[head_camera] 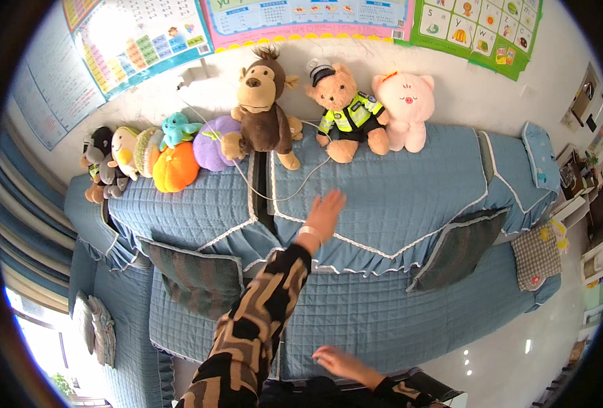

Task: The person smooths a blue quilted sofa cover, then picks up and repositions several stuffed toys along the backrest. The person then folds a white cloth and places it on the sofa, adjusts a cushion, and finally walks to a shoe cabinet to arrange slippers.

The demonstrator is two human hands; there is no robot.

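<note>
My left hand (pixel 324 217) is stretched out flat over the blue quilted sofa back cover (pixel 383 188), with nothing in it. Low in the view, my right hand (pixel 343 363) is loosely bent over the front of the quilted seat cover (pixel 362 316) and shows nothing held. Beyond my left hand, a white cable (pixel 281 199) loops down over the sofa back. A brown plush monkey (pixel 264 120), a plush bear in a police vest (pixel 350 112) and a pink plush pig (pixel 406 109) sit along the top, against the wall.
At the left stand an orange plush pumpkin (pixel 175 167), a purple plush pumpkin (pixel 214 145) and several other plush toys. Striped cushions (pixel 194 278) (pixel 457 250) lean on the sofa back. A checked cushion (pixel 536 257) lies at the right end. Learning posters (pixel 306 20) cover the wall.
</note>
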